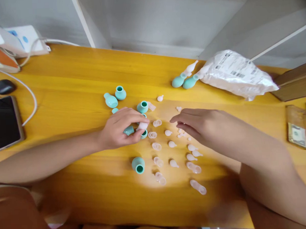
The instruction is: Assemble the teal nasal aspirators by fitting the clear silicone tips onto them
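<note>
Left hand [120, 131]: fingers curled, pinching a small translucent pinkish plastic cap [142, 126] between thumb and fingertips; a teal rubber bulb [129, 130] sits partly under the same hand, resting on the yellow wooden table [71, 81].

Right hand [194, 124]: palm down, fingers loosely extended and together, holding nothing visible; fingertips over a cluster of tiny white silicone pieces [181, 133].

Between and below the hands: rows of clear caps [156, 146] and white silicone tips [172, 144], lying apart from one another. One teal bulb [138, 164] lies near the front, on its side, opening toward camera. More teal bulbs [116, 96] sit just beyond the left hand.

Far side: two assembled teal bulbs with white tips [184, 79] touching a crumpled white plastic bag [236, 74].

Left edge: black smartphone [3, 122], white cable [30, 92]. Right edge: clear case holding a banknote [299, 127].
</note>
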The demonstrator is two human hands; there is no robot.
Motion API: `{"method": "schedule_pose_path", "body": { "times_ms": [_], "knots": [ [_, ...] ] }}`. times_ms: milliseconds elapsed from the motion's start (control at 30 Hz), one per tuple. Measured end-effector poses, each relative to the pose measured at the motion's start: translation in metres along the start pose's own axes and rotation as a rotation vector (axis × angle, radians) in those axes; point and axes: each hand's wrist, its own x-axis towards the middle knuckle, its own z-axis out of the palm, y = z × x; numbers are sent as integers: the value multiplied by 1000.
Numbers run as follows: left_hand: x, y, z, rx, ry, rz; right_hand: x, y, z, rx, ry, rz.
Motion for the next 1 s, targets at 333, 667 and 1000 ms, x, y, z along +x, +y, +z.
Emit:
{"method": "schedule_pose_path", "body": {
  "times_ms": [333, 667, 1000],
  "knots": [
    [1, 3, 1, 9, -7, -60, 14, -4, 7, -32, -80, -9],
    [4, 3, -2, 48, -11, -20, 24, -8, 23, 27, 11, -31],
    [-5, -4, -1, -9, 33, -40, 35, -31, 51, 288, 254, -227]
  ]
}}
